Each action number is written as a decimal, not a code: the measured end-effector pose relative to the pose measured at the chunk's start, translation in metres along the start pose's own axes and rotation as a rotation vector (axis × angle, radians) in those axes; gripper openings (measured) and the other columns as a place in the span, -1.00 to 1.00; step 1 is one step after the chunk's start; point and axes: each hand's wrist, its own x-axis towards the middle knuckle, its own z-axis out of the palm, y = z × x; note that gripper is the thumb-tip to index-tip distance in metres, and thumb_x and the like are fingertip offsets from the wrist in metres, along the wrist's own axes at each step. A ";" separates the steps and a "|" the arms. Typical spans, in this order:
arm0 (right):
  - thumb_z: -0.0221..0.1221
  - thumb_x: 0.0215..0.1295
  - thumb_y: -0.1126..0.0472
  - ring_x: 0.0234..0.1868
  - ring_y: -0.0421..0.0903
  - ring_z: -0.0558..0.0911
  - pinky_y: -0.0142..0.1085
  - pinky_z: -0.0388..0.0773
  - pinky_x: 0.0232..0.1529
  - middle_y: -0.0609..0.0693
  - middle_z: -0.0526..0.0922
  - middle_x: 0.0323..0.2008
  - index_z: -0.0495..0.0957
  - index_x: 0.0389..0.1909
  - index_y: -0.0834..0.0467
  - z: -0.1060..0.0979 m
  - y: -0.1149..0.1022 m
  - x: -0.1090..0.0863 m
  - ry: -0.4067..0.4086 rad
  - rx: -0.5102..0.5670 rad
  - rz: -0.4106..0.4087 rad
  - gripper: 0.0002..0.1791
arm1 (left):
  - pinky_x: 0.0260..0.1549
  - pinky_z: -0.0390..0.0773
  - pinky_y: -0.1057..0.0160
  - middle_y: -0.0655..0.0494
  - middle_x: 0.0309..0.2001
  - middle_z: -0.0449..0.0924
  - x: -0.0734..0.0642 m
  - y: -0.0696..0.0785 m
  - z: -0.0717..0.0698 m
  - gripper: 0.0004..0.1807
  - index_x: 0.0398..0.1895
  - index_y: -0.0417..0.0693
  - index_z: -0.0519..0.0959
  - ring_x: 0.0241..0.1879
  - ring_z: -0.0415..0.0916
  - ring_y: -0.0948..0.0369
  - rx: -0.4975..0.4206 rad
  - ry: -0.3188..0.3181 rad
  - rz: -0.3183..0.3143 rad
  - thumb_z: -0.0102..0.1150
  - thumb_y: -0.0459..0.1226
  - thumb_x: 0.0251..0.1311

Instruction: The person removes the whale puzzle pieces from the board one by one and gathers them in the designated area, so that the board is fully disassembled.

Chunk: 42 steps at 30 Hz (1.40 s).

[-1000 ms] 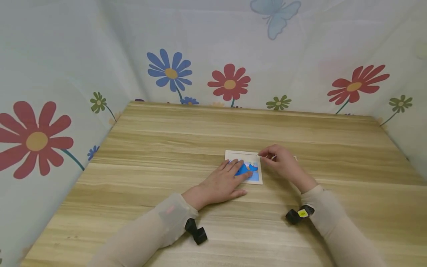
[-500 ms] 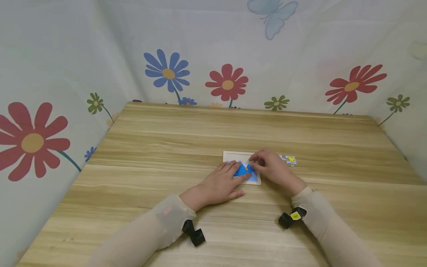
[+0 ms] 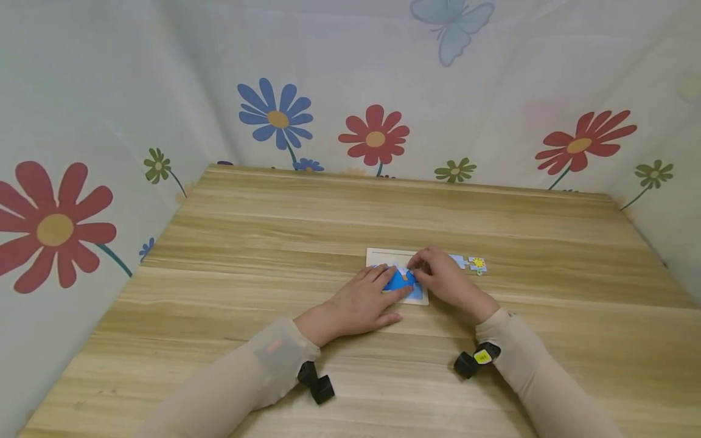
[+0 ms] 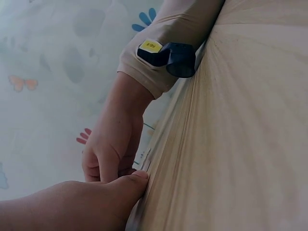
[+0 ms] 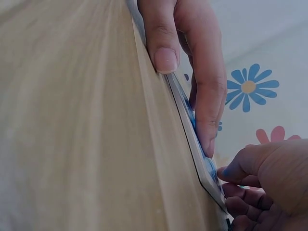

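A small jigsaw puzzle in a pale wooden frame point(image 3: 376, 252) lies on the table, its blue picture point(image 3: 398, 282) partly covered by both hands. My left hand point(image 3: 358, 302) rests over the puzzle's left and lower part with fingers extended; in the right wrist view its thumb point(image 5: 166, 60) lies by the frame's near edge. At the puzzle's upper right, my right hand point(image 3: 446, 277) has thumb and fingertips drawn together over the picture, pinching what seems to be a puzzle piece, mostly hidden by the fingers. The right wrist view shows that thumb close against the blue surface.
To the right of the frame, loose puzzle pieces lie on the wooden table point(image 3: 274, 231), one with a yellow flower point(image 3: 478, 263) and a light blue one point(image 3: 459, 260). Black wrist devices point(image 3: 317, 383) sit on both sleeves. A flower-printed curtain point(image 3: 328, 48) surrounds the table.
My right hand has moved left from the frame's upper right corner to over the picture, uncovering the loose pieces behind it. The left hand has stayed on the puzzle.
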 end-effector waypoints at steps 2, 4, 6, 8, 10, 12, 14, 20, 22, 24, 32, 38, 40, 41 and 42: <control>0.09 0.30 0.37 -0.40 -0.14 0.39 -0.37 0.35 -0.36 0.07 0.50 -0.36 0.59 -0.20 0.27 0.000 -0.001 0.000 -0.002 0.002 0.008 -0.86 | 0.38 0.22 0.00 -0.14 0.41 0.25 0.000 0.000 -0.001 -0.40 0.42 0.27 0.27 0.41 0.19 -0.04 -0.011 -0.001 0.000 -0.16 0.18 0.37; 0.10 0.29 0.37 -0.40 -0.14 0.39 -0.37 0.34 -0.36 0.06 0.50 -0.36 0.58 -0.19 0.26 0.000 -0.002 -0.001 -0.004 0.005 0.020 -0.86 | 0.38 0.22 0.00 -0.14 0.41 0.25 0.000 0.000 -0.002 -0.41 0.41 0.27 0.28 0.41 0.19 -0.03 -0.016 -0.004 -0.001 -0.16 0.18 0.37; 0.10 0.29 0.36 -0.39 -0.14 0.39 -0.37 0.34 -0.36 0.06 0.50 -0.35 0.58 -0.19 0.26 0.000 -0.002 -0.001 -0.007 0.009 0.025 -0.87 | 0.38 0.22 0.00 -0.15 0.41 0.25 -0.001 0.000 -0.003 -0.41 0.41 0.27 0.28 0.41 0.18 -0.04 -0.020 -0.006 -0.002 -0.16 0.17 0.37; 0.11 0.28 0.36 -0.38 -0.13 0.39 -0.36 0.35 -0.35 0.07 0.51 -0.34 0.57 -0.19 0.27 0.000 -0.002 -0.001 -0.009 0.014 0.027 -0.87 | 0.38 0.22 0.00 -0.14 0.41 0.25 -0.001 0.001 -0.003 -0.41 0.41 0.27 0.28 0.41 0.19 -0.03 -0.017 -0.008 -0.003 -0.16 0.18 0.37; 0.11 0.28 0.37 -0.38 -0.13 0.40 -0.36 0.36 -0.34 0.07 0.52 -0.34 0.56 -0.20 0.27 -0.001 -0.002 0.000 -0.008 0.022 0.026 -0.87 | 0.37 0.23 0.00 -0.14 0.41 0.25 -0.001 0.000 -0.003 -0.41 0.41 0.27 0.28 0.42 0.19 -0.03 -0.013 -0.007 -0.002 -0.17 0.18 0.38; 0.11 0.27 0.38 -0.38 -0.13 0.41 -0.36 0.36 -0.35 0.08 0.52 -0.34 0.54 -0.21 0.26 -0.001 -0.002 0.000 -0.005 0.040 0.025 -0.89 | 0.37 0.23 0.00 -0.14 0.41 0.25 -0.001 0.000 -0.003 -0.41 0.41 0.28 0.28 0.42 0.18 -0.02 -0.009 -0.006 0.000 -0.18 0.18 0.38; 0.12 0.27 0.38 -0.39 -0.14 0.41 -0.36 0.37 -0.35 0.07 0.53 -0.35 0.53 -0.23 0.25 -0.001 -0.001 0.000 0.001 0.058 0.027 -0.91 | 0.37 0.23 0.00 -0.13 0.41 0.24 0.000 0.000 -0.002 -0.41 0.42 0.28 0.27 0.42 0.18 -0.02 -0.007 -0.007 0.002 -0.19 0.19 0.38; 0.16 0.28 0.35 -0.39 -0.15 0.42 -0.39 0.38 -0.36 0.04 0.54 -0.37 0.51 -0.27 0.23 -0.001 -0.001 -0.001 0.020 0.090 0.033 -0.95 | 0.38 0.22 -0.01 -0.13 0.43 0.21 0.001 0.000 -0.001 -0.41 0.43 0.29 0.25 0.43 0.17 -0.02 -0.015 -0.019 0.000 -0.20 0.19 0.38; 0.16 0.29 0.33 -0.39 -0.15 0.42 -0.39 0.39 -0.35 0.03 0.55 -0.38 0.51 -0.26 0.22 -0.001 -0.002 -0.001 0.017 0.099 0.038 -0.95 | 0.38 0.21 -0.02 -0.13 0.44 0.20 0.001 0.000 -0.001 -0.40 0.43 0.30 0.24 0.43 0.16 -0.02 -0.018 -0.028 -0.003 -0.20 0.19 0.38; 0.16 0.30 0.31 -0.39 -0.15 0.43 -0.40 0.40 -0.34 0.02 0.56 -0.37 0.51 -0.26 0.21 -0.002 -0.003 -0.002 0.014 0.111 0.042 -0.95 | 0.39 0.20 -0.02 -0.12 0.45 0.19 0.001 0.000 -0.001 -0.40 0.44 0.30 0.23 0.44 0.14 -0.02 -0.023 -0.037 -0.007 -0.20 0.19 0.38; 0.16 0.32 0.30 -0.37 -0.15 0.45 -0.42 0.42 -0.33 0.01 0.57 -0.38 0.52 -0.26 0.20 -0.004 -0.003 -0.001 -0.002 0.167 0.058 -0.95 | 0.39 0.19 -0.02 -0.12 0.45 0.19 0.000 -0.001 0.000 -0.40 0.44 0.30 0.22 0.44 0.14 -0.02 -0.022 -0.036 -0.008 -0.21 0.19 0.39; 0.15 0.33 0.29 -0.35 -0.13 0.47 -0.41 0.44 -0.35 0.04 0.58 -0.36 0.53 -0.24 0.22 -0.008 -0.003 -0.002 -0.015 0.190 0.073 -0.93 | 0.38 0.21 -0.03 -0.13 0.44 0.19 0.000 -0.001 0.002 -0.40 0.44 0.29 0.23 0.44 0.16 -0.03 -0.015 -0.027 -0.004 -0.22 0.19 0.39; 0.15 0.33 0.27 -0.34 -0.13 0.48 -0.39 0.44 -0.34 0.05 0.59 -0.35 0.53 -0.24 0.21 -0.010 -0.003 -0.003 -0.014 0.184 0.085 -0.92 | 0.38 0.20 -0.03 -0.14 0.44 0.19 0.001 -0.001 0.002 -0.40 0.44 0.29 0.23 0.44 0.16 -0.03 -0.014 -0.026 -0.006 -0.21 0.19 0.39; 0.15 0.34 0.26 -0.33 -0.13 0.48 -0.37 0.45 -0.33 0.05 0.59 -0.35 0.53 -0.24 0.21 -0.011 -0.003 -0.003 -0.014 0.183 0.090 -0.92 | 0.39 0.20 -0.03 -0.14 0.44 0.19 0.001 -0.001 0.002 -0.40 0.44 0.29 0.23 0.44 0.16 -0.03 -0.013 -0.025 -0.007 -0.21 0.18 0.39; 0.15 0.34 0.26 -0.33 -0.13 0.49 -0.36 0.45 -0.32 0.05 0.59 -0.34 0.53 -0.23 0.20 -0.013 -0.003 -0.003 -0.011 0.177 0.094 -0.91 | 0.39 0.20 -0.03 -0.14 0.44 0.19 0.001 -0.001 0.001 -0.40 0.44 0.29 0.23 0.44 0.16 -0.03 -0.012 -0.024 -0.007 -0.21 0.19 0.39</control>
